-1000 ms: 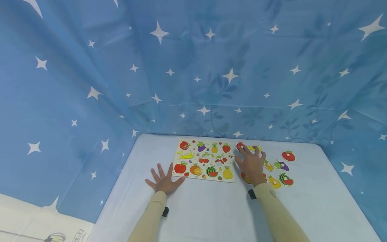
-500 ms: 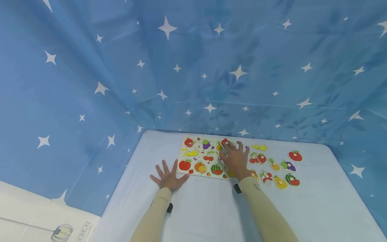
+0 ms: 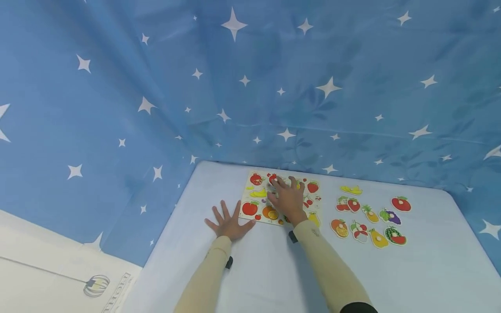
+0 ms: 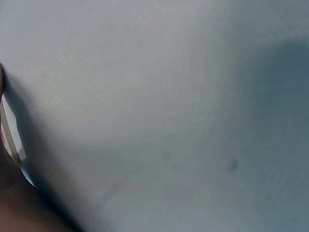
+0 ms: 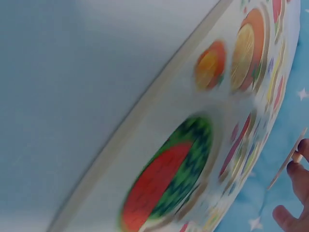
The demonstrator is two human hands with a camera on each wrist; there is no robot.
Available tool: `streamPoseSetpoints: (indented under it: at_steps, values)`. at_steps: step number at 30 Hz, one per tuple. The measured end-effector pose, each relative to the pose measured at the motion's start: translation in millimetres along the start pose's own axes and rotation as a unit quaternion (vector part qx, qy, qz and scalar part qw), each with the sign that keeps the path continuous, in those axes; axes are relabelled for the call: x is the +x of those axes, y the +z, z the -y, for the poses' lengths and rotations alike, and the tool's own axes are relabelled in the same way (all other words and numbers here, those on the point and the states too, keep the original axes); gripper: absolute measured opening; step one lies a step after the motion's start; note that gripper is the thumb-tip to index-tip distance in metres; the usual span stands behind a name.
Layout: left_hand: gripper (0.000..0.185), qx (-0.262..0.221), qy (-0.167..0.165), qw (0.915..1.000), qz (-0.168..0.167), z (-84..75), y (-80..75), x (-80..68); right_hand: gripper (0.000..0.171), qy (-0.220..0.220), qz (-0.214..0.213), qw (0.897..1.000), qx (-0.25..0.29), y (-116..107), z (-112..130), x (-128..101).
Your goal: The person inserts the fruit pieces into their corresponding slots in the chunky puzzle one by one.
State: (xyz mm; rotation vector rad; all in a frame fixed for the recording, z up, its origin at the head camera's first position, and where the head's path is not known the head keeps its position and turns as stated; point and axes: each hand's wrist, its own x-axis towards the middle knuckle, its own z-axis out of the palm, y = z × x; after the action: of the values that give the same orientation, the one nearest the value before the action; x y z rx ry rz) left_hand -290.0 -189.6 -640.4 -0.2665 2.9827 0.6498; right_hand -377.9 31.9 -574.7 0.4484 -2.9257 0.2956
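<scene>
My right hand (image 3: pixel 289 201) is over the fruit puzzle board (image 3: pixel 243 212), pinching a red pomegranate piece (image 3: pixel 272 178). In the right wrist view the piece (image 5: pixel 287 160) shows edge-on, raised above the board, with thumb and fingertips at its small knob. The printed pomegranate (image 3: pixel 256 179) sits in the board's far left corner, left of the held piece. Fingers spread wide, my left hand (image 3: pixel 229 224) rests on the table by the board's near left corner, its thumb tip at the board's edge. The left wrist view shows mostly tabletop.
Right of the board lie loose knobbed fruit pieces: a banana (image 3: pixel 351 190), a strawberry (image 3: pixel 354 205), an orange (image 3: pixel 339 228), a pear (image 3: pixel 378 238), a watermelon (image 3: pixel 395 235), grapes (image 3: pixel 390 216), an apple (image 3: pixel 401 204) and others. A blue star-patterned curtain (image 3: pixel 274 108) hangs behind the table.
My right hand has picked up the pomegranate piece from beside the board and carried it left over the board. The left hand stays in place. The head view has shifted slightly.
</scene>
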Motion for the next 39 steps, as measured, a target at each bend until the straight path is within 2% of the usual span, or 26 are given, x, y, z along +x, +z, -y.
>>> streamPoseSetpoints:
  at_steps: [8, 13, 16, 20, 22, 33, 39]
  values:
    - [0.1, 0.01, -0.013, 0.9998, 0.01, -8.9, -8.8, -5.3, 0.067, -0.021, 0.058, 0.998, -0.005, 7.4, 22.3, 19.6]
    - [0.098, -0.006, -0.013, 0.9998, 0.01, -13.7, -16.2, -7.9, 0.069, -0.024, 0.082, 0.996, -0.003, 12.4, 28.2, 26.7]
    - [0.099, 0.014, -0.009, 0.9998, 0.011, -10.1, -11.1, -4.8, 0.07, -0.027, 0.089, 0.996, -0.007, 14.9, 30.6, 30.2]
    - [0.1, 0.032, 0.003, 0.9995, -0.004, -0.4, 0.6, 1.9, 0.07, -0.038, 0.099, 0.994, -0.009, 17.0, 34.3, 36.5]
    - [0.1, 0.024, 0.006, 0.9996, -0.011, 1.4, 2.7, 2.7, 0.069, -0.045, 0.101, 0.994, -0.006, 17.2, 37.0, 39.3]
    - [0.1, -0.012, -0.001, 0.9999, 0.003, -7.8, -9.5, -6.2, 0.067, -0.045, 0.14, 0.989, -0.012, 19.5, 46.4, 50.9]
    - [0.097, -0.017, -0.006, 0.9998, 0.008, -11.1, -15.6, -8.8, 0.066, -0.039, 0.137, 0.99, -0.004, 19.3, 52.6, 51.6]
